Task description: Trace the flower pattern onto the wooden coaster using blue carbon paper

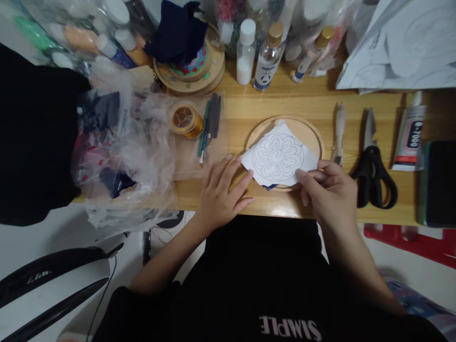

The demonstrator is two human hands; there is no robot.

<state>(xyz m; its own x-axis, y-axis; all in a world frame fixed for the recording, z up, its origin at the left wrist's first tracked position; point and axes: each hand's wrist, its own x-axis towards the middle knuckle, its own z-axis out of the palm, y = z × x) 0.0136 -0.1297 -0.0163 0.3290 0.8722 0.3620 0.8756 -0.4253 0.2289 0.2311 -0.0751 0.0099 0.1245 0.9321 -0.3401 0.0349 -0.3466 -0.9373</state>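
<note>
A white paper cut-out (278,157) printed with a flower inside a circle lies over a round wooden board (313,137). A bit of dark blue fabric (270,187) peeks out below the paper's lower edge. My right hand (329,194) pinches the paper's right corner between thumb and fingers. On the other side, my left hand (223,192) rests on the table with its fingers spread, a fingertip at the paper's left edge. A white pen-like tool (340,130) and black-handled scissors (374,175) lie to the right of the board.
Left of the board are a spool of gold thread (187,122), slim tools (212,118) and a crumpled plastic bag (124,142). Bottles (268,61) line the back near a stacked wooden disc (192,83). A glue tube (409,135) and dark phone (440,185) sit far right.
</note>
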